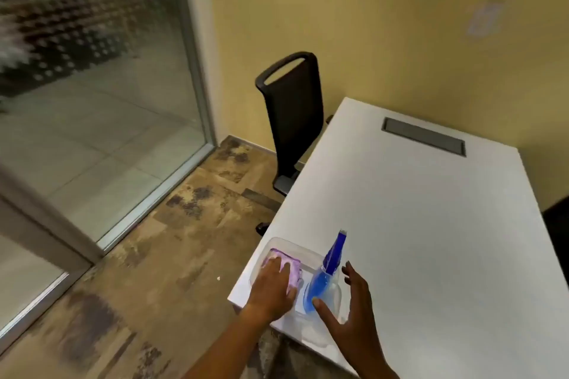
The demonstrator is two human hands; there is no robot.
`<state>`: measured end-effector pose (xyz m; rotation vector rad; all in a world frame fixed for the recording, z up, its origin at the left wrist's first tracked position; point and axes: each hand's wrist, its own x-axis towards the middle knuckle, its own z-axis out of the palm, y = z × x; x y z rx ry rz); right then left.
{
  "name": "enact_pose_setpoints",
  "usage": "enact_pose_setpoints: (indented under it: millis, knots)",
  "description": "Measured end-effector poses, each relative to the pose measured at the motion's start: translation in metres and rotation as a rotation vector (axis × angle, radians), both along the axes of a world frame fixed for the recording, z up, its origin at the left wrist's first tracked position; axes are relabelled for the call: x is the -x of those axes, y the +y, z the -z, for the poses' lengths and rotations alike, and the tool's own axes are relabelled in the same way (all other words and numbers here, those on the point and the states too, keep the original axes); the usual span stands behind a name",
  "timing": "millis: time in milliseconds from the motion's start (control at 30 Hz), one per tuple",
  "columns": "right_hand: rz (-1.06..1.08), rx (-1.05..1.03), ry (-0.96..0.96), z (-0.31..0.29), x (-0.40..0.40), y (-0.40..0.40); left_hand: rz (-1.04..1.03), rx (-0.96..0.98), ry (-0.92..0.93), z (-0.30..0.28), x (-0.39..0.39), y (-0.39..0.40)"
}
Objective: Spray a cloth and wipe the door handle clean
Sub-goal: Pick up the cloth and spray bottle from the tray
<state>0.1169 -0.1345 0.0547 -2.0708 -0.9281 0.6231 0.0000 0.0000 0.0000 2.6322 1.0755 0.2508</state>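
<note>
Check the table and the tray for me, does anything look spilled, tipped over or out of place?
Nothing looks spilled. The blue spray bottle leans tilted inside the clear tray rather than standing upright, beside the purple cloth. The tray sits right at the white table corner. The floor has dark blotches; stain or pattern, I cannot tell.

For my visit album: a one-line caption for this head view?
Left hand on the purple cloth, right hand open beside the blue spray bottle, both in a clear tray.

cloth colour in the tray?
Light purple cloth, under the left hand; head view.
</note>
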Motion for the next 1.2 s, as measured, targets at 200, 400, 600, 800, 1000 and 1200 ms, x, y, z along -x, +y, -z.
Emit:
enact_pose_setpoints:
  millis: [200,400,600,800,1000,1200]
  knots:
    - [0.080,0.049,0.064,0.004,0.011,0.023,-0.006,0.294,0.284,0.054,-0.012,0.020]
    - [0.181,0.095,0.115,0.012,0.001,0.041,-0.052,0.309,0.359,0.084,-0.026,0.025]
    - [0.246,0.087,0.106,0.022,0.008,0.043,-0.029,0.273,0.412,0.088,-0.039,0.028]
    - [0.250,0.115,0.106,0.029,0.010,0.047,-0.014,0.246,0.486,0.088,-0.044,0.031]
    - [0.279,0.094,0.153,0.033,0.007,0.056,-0.028,0.273,0.423,0.085,-0.043,0.034]
    - [0.254,0.038,0.265,0.036,-0.005,0.068,-0.061,0.375,0.273,0.069,-0.034,0.042]
